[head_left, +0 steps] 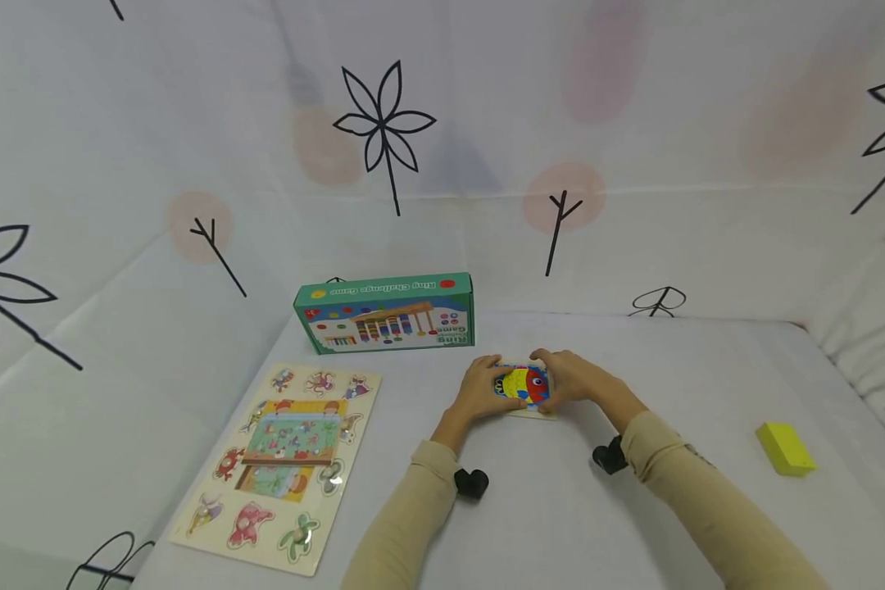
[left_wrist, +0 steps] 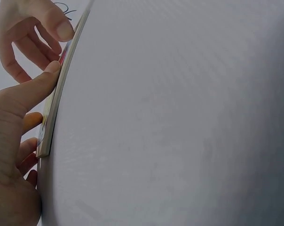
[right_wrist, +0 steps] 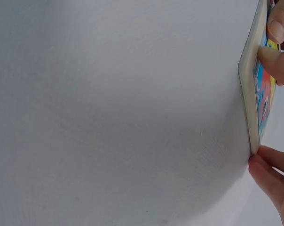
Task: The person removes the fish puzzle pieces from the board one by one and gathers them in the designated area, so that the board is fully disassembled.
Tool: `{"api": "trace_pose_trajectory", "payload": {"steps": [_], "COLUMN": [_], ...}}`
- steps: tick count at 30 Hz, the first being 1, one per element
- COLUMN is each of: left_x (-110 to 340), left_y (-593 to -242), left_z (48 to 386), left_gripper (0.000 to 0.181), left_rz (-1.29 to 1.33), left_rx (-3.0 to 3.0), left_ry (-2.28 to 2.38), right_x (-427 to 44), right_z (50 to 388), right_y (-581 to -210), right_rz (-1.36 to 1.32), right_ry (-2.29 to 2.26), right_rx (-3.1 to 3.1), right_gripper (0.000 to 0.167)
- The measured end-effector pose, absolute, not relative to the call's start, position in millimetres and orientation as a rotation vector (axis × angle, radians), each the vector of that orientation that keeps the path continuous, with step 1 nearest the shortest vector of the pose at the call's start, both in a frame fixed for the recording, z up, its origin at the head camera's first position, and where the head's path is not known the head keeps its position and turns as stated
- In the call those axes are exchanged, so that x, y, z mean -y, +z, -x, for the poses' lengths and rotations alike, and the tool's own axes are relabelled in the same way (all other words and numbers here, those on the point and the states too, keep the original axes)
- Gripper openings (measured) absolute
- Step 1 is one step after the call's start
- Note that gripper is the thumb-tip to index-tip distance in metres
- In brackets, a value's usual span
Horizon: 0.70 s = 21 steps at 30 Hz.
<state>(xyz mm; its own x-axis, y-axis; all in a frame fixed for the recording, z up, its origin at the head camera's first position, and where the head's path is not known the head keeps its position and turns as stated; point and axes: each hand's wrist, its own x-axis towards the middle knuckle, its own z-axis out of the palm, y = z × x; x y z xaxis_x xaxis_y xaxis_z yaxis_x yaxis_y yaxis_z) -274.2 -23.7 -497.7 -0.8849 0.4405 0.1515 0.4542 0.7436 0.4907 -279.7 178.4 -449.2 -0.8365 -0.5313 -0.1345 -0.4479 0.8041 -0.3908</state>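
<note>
While the left hand grips the fish puzzle, the right hand clasps it

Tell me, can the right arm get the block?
Probably yes. Nothing stands between the right grip and the block, which lies off to that side. But the grip is holding the fish board, so it would likely have to let go first.
</note>
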Motion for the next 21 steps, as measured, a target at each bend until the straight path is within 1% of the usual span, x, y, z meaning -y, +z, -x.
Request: {"api": "trace_pose_trajectory", "payload": {"steps": [3, 6, 11, 16, 21], "left_x": [24, 24, 23, 24, 24], "left_y": [-497, -498, -498, -497, -498], "left_z": [274, 274, 274, 275, 275], "left_gripper": [0.066, 0.066, 0.067, 0.067, 0.067], "left_rz": [0.743, 0.738, 0.753, 0.749, 0.733], "left_rx": [2.904, 2.901, 2.904, 2.913, 2.927], "left_ry": [-0.846, -0.861, -0.868, -0.880, -0.853], "right_x": [-177, -176, -177, -176, -177], "right_z": [279, 278, 274, 271, 269], "right_y": [-448, -448, -447, -449, -450], "right_rz": [0.793, 0.807, 0.814, 0.884, 0.898], "right_ry": [-0.505, -0.485, -0.433, -0.378, -0.328], "right_rx": [-2.746, -2.744, -2.768, -2.803, -2.807], "right_gripper": [0.080, 0.077, 0.079, 0.080, 0.069]}}
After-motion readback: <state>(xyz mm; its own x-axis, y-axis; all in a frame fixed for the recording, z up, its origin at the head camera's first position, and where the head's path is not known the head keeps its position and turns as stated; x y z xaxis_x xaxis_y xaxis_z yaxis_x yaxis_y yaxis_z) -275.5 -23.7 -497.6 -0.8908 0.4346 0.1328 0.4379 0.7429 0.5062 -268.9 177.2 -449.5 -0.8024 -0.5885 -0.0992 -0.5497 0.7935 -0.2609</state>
